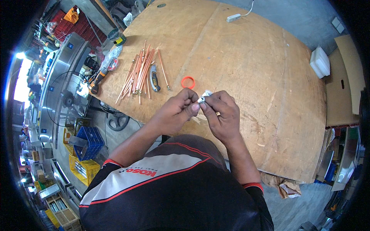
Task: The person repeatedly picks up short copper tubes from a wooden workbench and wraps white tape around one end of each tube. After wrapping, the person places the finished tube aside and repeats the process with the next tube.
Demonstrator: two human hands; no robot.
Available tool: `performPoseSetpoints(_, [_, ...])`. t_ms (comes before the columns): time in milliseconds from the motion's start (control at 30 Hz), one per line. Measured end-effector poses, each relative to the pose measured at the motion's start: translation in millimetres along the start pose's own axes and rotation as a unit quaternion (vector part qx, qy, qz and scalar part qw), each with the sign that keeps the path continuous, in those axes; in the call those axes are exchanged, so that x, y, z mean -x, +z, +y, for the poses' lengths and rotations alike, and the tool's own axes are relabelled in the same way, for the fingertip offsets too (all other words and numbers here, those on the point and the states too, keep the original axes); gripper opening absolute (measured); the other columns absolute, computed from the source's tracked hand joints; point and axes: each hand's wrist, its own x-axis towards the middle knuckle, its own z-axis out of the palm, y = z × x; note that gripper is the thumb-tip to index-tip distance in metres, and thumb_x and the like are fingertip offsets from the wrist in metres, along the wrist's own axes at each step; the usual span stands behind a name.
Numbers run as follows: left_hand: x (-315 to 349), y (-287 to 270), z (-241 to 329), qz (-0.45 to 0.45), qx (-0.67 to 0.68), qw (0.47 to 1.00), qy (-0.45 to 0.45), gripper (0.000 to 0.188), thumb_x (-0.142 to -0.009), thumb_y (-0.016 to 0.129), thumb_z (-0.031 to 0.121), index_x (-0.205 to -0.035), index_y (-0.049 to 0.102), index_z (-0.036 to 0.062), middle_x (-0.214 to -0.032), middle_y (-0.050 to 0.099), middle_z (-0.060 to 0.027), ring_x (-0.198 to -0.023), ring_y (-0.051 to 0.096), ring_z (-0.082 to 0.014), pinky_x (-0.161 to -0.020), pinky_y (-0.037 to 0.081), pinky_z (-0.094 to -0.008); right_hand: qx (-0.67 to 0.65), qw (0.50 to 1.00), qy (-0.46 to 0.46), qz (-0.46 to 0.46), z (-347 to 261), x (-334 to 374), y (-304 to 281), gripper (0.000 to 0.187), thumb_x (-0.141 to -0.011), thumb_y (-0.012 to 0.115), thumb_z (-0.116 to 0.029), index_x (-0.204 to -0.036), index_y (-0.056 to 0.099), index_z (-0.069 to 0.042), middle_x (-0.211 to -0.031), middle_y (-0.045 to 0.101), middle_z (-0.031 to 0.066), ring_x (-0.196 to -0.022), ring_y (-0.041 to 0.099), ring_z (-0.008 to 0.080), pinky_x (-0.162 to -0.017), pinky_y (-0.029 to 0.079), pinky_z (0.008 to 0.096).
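Close to the near edge of the wooden table (pixel 246 61), my two hands meet over a small white piece (pixel 207 93) with a dark round hole at one end. Thumb and fingertips of my left hand (pixel 178 111) pinch its left side. My right hand (pixel 224 115) grips it from the right, thumb below and index finger above. Fingers cover much of the piece, so its exact kind is unclear. Just beyond my left hand lies an orange-red ring (pixel 193 85). Farther left are a pile of thin copper tubes (pixel 139 73) with brass-coloured ends, a single copper tube (pixel 163 70) and a utility knife (pixel 154 78).
An orange-and-black power tool (pixel 98 81) and a dark tub (pixel 116 37) stand at the table's left edge. A white power strip (pixel 233 17) lies at the back. White foam blocks (pixel 320 62) and a cardboard box (pixel 343 88) are right. Crates (pixel 88 142) and a fan (pixel 68 98) stand left.
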Motion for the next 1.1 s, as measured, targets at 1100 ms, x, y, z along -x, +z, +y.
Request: performPoseSetpoints(1100, [-1.9, -14.4, 8.9, -0.072, -0.113, 0.991, 0.016, 0.036, -0.095, 0.063, 0.035, -0.088, 0.052, 0.0017, -0.063, 0.045, -0.0025, -0.06, 0.042, -0.0089, -0.052, 0.035, -0.0288, 0.102, 0.99, -0.089, -0.037, -11.6, 1.5, -3.8, 0.02, -0.08, 0.073, -0.025, -0.093, 0.069, -0.01, -0.085, 0.06, 0.0042, -0.08, 0.059, 0.0215, -0.079, 0.039, 0.0366])
